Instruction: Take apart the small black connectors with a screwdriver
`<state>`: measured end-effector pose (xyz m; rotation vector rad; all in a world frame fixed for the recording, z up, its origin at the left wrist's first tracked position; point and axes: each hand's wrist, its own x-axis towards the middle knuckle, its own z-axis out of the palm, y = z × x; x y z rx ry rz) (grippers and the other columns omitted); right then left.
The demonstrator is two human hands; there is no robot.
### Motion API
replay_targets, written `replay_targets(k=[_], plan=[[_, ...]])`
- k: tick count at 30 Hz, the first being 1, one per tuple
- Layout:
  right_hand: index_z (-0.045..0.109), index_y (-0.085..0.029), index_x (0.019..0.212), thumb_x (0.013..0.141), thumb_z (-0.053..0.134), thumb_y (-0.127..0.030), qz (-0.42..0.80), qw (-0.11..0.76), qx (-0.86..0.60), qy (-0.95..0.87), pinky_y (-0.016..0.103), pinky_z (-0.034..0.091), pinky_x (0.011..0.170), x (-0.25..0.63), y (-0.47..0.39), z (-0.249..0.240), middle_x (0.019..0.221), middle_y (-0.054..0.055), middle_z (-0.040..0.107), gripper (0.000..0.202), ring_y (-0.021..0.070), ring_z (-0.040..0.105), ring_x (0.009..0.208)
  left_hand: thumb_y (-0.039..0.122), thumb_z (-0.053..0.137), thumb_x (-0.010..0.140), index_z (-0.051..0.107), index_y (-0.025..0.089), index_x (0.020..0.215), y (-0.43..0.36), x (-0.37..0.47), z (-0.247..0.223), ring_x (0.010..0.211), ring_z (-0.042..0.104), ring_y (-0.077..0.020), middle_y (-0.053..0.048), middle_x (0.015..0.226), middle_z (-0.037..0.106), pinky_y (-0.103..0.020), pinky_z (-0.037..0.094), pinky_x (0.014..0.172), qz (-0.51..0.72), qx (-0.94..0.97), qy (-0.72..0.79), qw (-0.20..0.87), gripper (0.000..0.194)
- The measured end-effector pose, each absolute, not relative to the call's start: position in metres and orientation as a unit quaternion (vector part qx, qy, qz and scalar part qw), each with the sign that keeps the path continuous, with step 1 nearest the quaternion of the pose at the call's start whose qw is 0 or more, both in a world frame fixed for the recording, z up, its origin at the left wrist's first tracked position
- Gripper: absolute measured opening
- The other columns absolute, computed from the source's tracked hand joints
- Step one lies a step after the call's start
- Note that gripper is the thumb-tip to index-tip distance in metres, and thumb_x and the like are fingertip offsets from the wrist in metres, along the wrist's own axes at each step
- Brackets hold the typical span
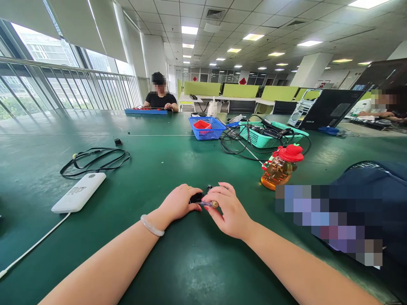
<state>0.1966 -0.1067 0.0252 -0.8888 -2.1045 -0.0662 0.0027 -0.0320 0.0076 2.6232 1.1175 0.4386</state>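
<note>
My left hand [179,203] is closed around a small black object [197,197] just above the green table, in the middle of the view. Its kind is hard to make out because my fingers cover much of it. Close beside it, my right hand [229,209] has its fingers curled on a slim pen-like tool [210,203] with a gold-brown round end. The tool's other end points left, at the black object. A bit of another dark part [209,187] shows behind my right fingertips.
A white power bank [79,192] with a cable and a black cord [95,159] lie to the left. Beyond my hands stand a blue basket [206,134] and a green basket [254,140] of cables. A red-capped bottle [278,171] stands right. A person [160,99] sits opposite.
</note>
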Motion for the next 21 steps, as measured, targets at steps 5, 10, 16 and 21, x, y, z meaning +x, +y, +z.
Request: replay_targets(k=[5,10,16,21], plan=[[0.054,-0.024,0.099,0.088,0.052,-0.014,-0.033,0.387,-0.347,-0.854,0.05,0.035,0.104,0.195,-0.11,0.028,0.086,0.001,0.07,0.016,0.019,0.064,0.086,0.039,0.067,0.084,0.061,0.025,0.123,-0.031,0.002,0.007,0.101,0.061,-0.0259,-0.007,0.11,0.07,-0.039,0.047,0.091,0.151,0.903,0.381,0.127,0.042],[0.055,-0.024,0.097,0.089,0.051,-0.016,0.027,0.395,-0.383,-0.835,0.051,0.035,0.105,0.195,-0.107,0.025,0.089,0.002,0.069,0.012,0.0184,0.063,0.087,0.044,0.073,0.078,0.062,0.025,0.121,-0.029,0.002,0.006,0.098,0.06,-0.0254,-0.006,0.107,0.07,-0.038,0.047,0.088,0.152,0.906,0.371,0.133,0.048],[0.052,-0.024,0.093,0.093,0.048,-0.031,0.213,0.453,-0.492,-0.712,0.038,0.05,0.084,0.204,-0.09,0.019,0.091,0.003,0.07,0.007,0.0201,0.065,0.09,0.047,0.073,0.077,0.062,0.027,0.12,-0.029,0.001,0.005,0.096,0.06,-0.0241,-0.005,0.104,0.069,-0.036,0.048,0.085,0.154,0.899,0.386,0.135,0.049],[0.051,-0.024,0.092,0.092,0.05,-0.032,0.221,0.476,-0.499,-0.689,0.036,0.051,0.079,0.203,-0.091,0.018,0.089,0.002,0.07,0.008,0.0198,0.066,0.088,0.045,0.07,0.08,0.062,0.028,0.12,-0.031,0.001,0.006,0.096,0.06,-0.0236,-0.004,0.104,0.069,-0.036,0.048,0.086,0.159,0.897,0.388,0.137,0.044]])
